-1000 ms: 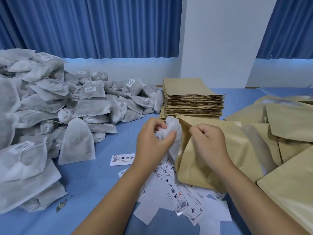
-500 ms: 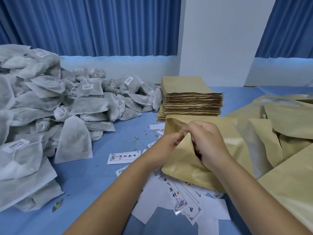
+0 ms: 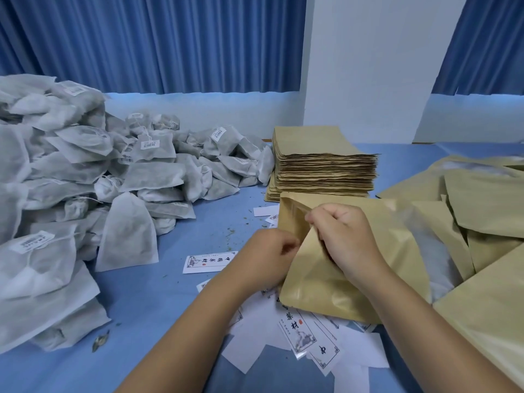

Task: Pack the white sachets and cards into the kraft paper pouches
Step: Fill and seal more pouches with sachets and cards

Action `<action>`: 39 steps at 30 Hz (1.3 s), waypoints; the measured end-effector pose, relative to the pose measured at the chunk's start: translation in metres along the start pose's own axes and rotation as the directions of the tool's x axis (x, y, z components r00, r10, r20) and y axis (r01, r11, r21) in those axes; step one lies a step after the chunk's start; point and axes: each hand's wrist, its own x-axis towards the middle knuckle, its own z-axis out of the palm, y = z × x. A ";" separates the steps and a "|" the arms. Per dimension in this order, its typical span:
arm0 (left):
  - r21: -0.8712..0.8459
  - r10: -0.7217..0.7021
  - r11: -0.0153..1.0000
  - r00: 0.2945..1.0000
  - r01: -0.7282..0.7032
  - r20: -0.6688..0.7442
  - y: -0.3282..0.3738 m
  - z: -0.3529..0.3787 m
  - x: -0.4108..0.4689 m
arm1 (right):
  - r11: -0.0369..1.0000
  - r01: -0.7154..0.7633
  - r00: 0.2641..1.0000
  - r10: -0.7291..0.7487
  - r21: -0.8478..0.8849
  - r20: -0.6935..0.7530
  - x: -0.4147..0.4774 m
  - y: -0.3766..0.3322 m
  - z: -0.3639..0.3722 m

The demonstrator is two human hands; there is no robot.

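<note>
A kraft paper pouch lies tilted over scattered cards on the blue bench. The right hand pinches the edge of its open mouth. The left hand, fingers curled, meets that mouth; what it grasps is unclear. White sachets are heaped at left.

Two bare hands show, the left hand and the right hand, both with rounded knuckles and smooth backs. Back from the grip, toward the camera, the left forearm and the right forearm are bare along all the length that shows. The nails are too hidden to describe, and what is worn higher up cannot be told
</note>
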 end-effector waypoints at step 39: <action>-0.355 -0.176 0.919 0.984 0.169 0.015 -0.014 -0.016 0.006 | 0.953 0.133 0.990 -0.141 -0.272 -0.011 0.004 0.013 -0.004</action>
